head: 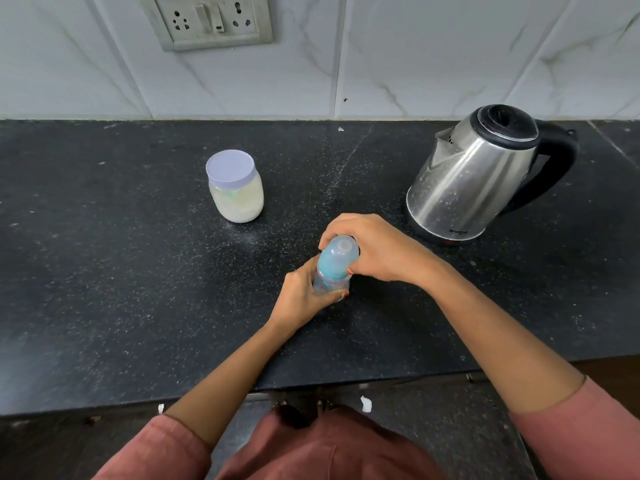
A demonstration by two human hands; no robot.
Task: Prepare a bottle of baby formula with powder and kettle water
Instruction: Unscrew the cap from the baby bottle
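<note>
A clear baby bottle point(330, 280) with a blue collar and a translucent cap point(338, 254) stands upright on the black counter point(138, 271), near the middle. My left hand point(303, 296) grips the bottle's body from the left. From the right, my right hand point(370, 251) curls around the cap at the top. A jar of pale powder point(237, 194) with a white lid stands closed to the back left. At the back right stands a steel kettle point(474, 181) with a black lid and handle, on its base.
A white marble-tiled wall with a socket and switch plate point(211, 20) runs behind the counter. The counter's front edge point(311, 386) lies close to my body. Light powder specks dot the counter between jar and bottle.
</note>
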